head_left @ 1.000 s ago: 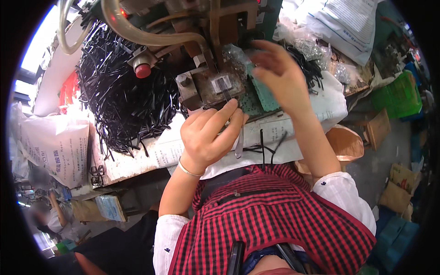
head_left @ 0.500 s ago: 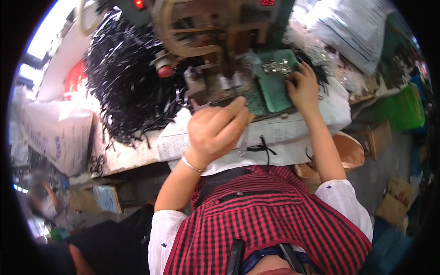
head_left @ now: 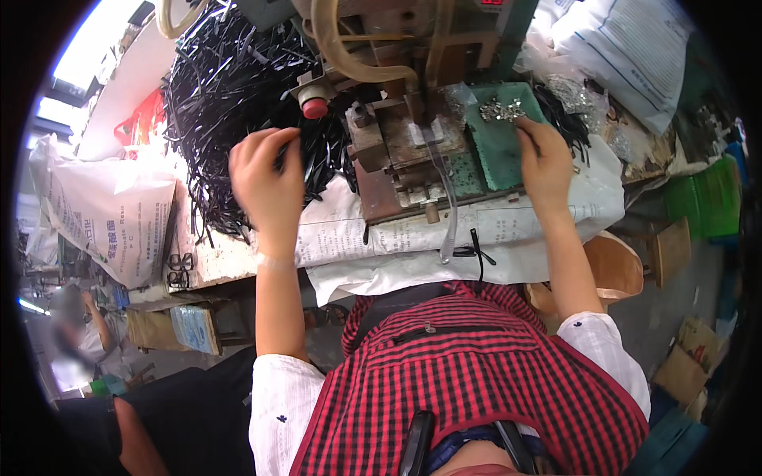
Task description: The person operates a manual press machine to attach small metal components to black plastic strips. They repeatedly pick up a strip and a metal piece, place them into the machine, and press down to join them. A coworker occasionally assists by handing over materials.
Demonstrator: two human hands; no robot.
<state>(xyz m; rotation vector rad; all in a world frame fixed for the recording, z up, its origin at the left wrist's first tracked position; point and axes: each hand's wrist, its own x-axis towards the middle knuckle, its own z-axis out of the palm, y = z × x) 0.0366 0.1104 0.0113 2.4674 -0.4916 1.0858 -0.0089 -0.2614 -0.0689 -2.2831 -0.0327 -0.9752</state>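
My left hand (head_left: 270, 178) is at the right side of a heap of black strips (head_left: 230, 103). Its thumb and forefinger come together; what lies between them, if anything, is hidden. At the green tray (head_left: 496, 166), my right hand (head_left: 548, 170) has thumb and forefinger pinched beside a small pile of shiny silver metal pieces (head_left: 500, 109). Anything in that pinch is too small to make out. Between the hands stands a bench machine (head_left: 397, 151) with a metal fixture. A clear, flexible strip (head_left: 446, 190) runs from the fixture down over the table's front edge.
A red push button (head_left: 314, 108) sits left of the fixture. White sheeting (head_left: 357, 274) covers the front edge, with a black cord (head_left: 478, 250) on it. Scissors (head_left: 179, 271) lie at the left corner; white sacks (head_left: 111, 210) flank the work area. Another person (head_left: 79, 333) is far left.
My left hand has moved left from in front of the machine to the black strips. The clear strip now shows fully at the fixture. My right hand stays at the tray.
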